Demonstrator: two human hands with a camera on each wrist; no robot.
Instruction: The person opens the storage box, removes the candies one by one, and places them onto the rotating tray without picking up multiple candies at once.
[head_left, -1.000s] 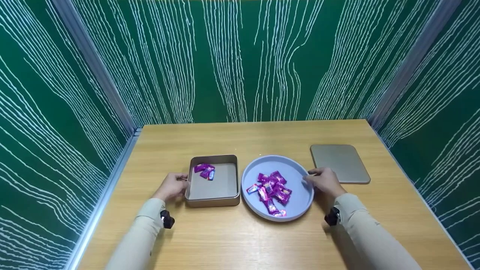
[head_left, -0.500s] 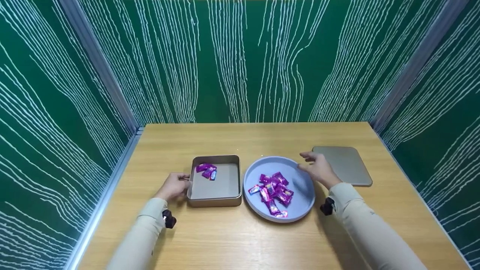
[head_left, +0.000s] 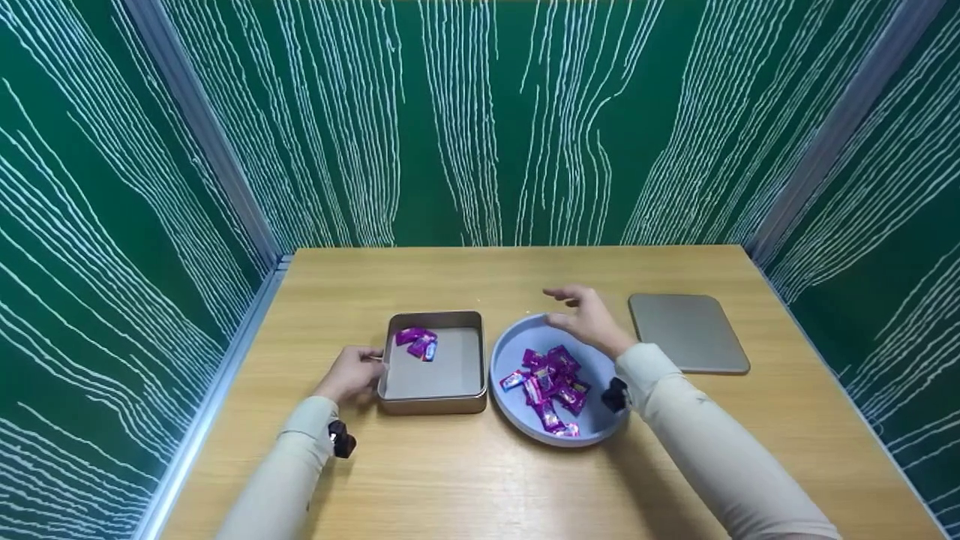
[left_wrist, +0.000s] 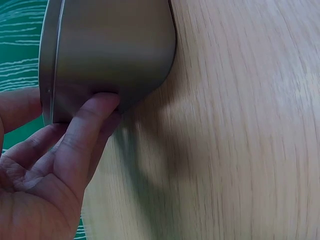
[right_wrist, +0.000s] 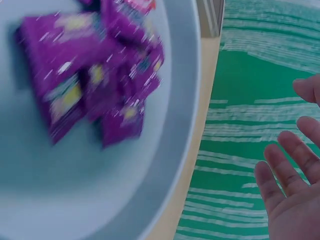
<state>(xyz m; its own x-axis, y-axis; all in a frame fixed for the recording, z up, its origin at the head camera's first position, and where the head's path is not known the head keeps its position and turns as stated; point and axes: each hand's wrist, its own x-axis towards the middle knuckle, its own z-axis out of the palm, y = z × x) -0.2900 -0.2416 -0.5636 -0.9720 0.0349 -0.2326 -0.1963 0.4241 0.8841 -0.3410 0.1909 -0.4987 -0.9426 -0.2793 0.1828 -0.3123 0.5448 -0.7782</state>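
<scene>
My left hand (head_left: 350,375) grips the left wall of a square, open-topped metal tin (head_left: 442,386). In the left wrist view the thumb is at the rim and the fingers (left_wrist: 82,130) press the outer side. A few purple-wrapped candies (head_left: 415,341) lie in the tin's far left part. To its right stands a round pale-blue tray (head_left: 585,431), heaped with several candies (head_left: 555,382) in purple wrappers. Over the tray's far edge hovers my right hand (head_left: 592,319), holding nothing. Its fingers are spread and loosely extended in the right wrist view.
A flat square metal lid (head_left: 688,334) lies on the wooden table (head_left: 450,487), right of the tray. Green walls (head_left: 420,120) with wavy white lines stand behind and on both sides.
My right hand has let go of the tray's right rim and moved left and away from me, over the tray's far edge. The left hand stays on the tin.
</scene>
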